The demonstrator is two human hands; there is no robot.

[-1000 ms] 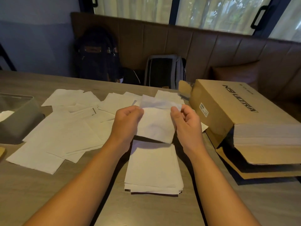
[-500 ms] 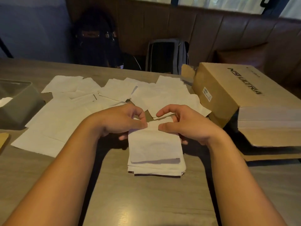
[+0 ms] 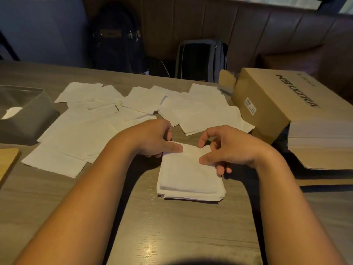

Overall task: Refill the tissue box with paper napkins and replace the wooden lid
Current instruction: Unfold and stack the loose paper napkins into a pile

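Note:
A neat stack of white folded napkins [image 3: 191,180] lies on the wooden table in front of me. My left hand [image 3: 152,138] and my right hand [image 3: 227,148] both pinch the far edge of the top napkin [image 3: 192,149], thumbs pressing it flat on the stack. Several loose unfolded napkins [image 3: 91,127] are spread over the table beyond and to the left. The grey tissue box [image 3: 32,119] stands open at the far left with a bit of white paper inside. A corner of the wooden lid [image 3: 7,161] shows at the left edge.
A brown cardboard box [image 3: 271,104] lies on its side at the right, with white paper stacks showing under it. Two dark backpacks [image 3: 200,60] rest on the bench behind the table. Bare table surface [image 3: 181,232] lies between my forearms.
A second ago both hands held a napkin up in the air. They have since lowered it onto the stack, and now press its far edge down.

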